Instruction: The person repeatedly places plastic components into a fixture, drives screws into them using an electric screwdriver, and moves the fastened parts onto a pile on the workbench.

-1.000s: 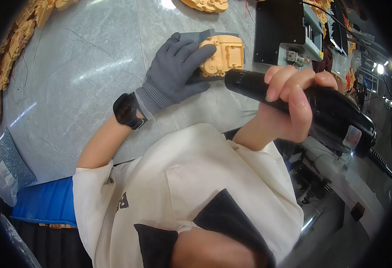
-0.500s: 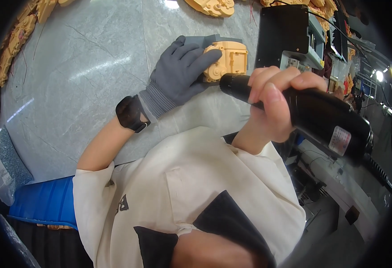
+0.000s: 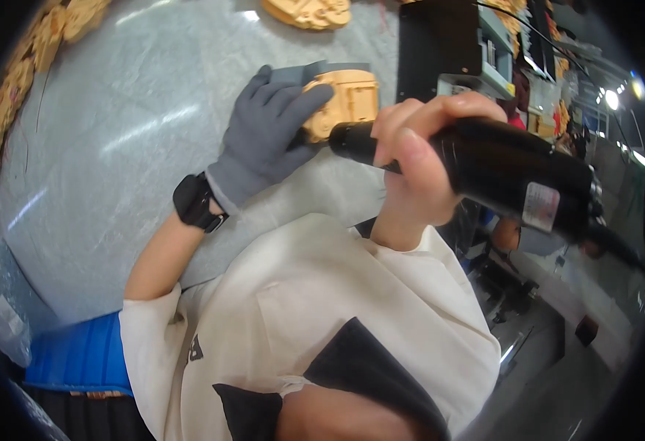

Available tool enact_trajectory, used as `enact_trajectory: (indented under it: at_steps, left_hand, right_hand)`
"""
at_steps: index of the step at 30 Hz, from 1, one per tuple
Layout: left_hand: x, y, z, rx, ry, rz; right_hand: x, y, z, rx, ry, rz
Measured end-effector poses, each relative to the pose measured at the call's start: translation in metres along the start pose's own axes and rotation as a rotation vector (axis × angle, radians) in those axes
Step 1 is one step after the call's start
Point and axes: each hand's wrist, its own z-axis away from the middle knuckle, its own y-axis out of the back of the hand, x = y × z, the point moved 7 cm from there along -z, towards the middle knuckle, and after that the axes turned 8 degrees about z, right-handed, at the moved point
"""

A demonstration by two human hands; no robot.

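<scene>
My left hand (image 3: 264,132), in a grey knitted glove, is closed on a yellow-orange moulded plastic housing (image 3: 357,98), its thumb side pressing on the top. Beneath and behind the housing shows a grey block (image 3: 293,74) on the table. My bare right hand (image 3: 425,154) is wrapped round a black electric screwdriver (image 3: 517,165) with a cord at its rear. The screwdriver's nose points left and meets the housing's near edge. Its tip is hidden, so I cannot tell whether it touches a screw.
More yellow-orange plastic parts (image 3: 309,12) lie at the far side, and a long heap (image 3: 13,95) lines the left. A black box (image 3: 437,51) stands right of the housing. A blue bin (image 3: 80,353) sits at lower left. Another person's arm (image 3: 505,235) shows at right.
The view has shifted, so the housing, both hands and the screwdriver appear further left. Both hands keep their hold, and the screwdriver's nose stays at the housing's near edge.
</scene>
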Motion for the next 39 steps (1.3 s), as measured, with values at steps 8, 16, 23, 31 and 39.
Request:
enact_trajectory:
  at_steps: [8,16,23,31,39]
  left_hand:
    - [0.0,0.001,0.0,-0.105,0.09,0.013]
    - [0.0,-0.001,-0.002,-0.088,0.125,0.016]
    - [-0.001,0.0,-0.003,-0.079,0.123,-0.006]
    - [-0.003,0.009,0.004,0.045,0.089,0.039]
    - [-0.001,0.015,0.007,0.103,0.08,0.042]
  right_hand:
    - [-0.021,0.192,-0.017,0.534,0.224,-0.067]
    - [0.023,0.193,-0.043,0.57,0.154,0.108]
    - [-0.009,0.138,0.003,0.298,0.187,-0.137]
    - [-0.005,0.033,-0.036,-0.096,0.245,-0.224]
    - [-0.012,-0.013,-0.052,0.017,0.139,-0.168]
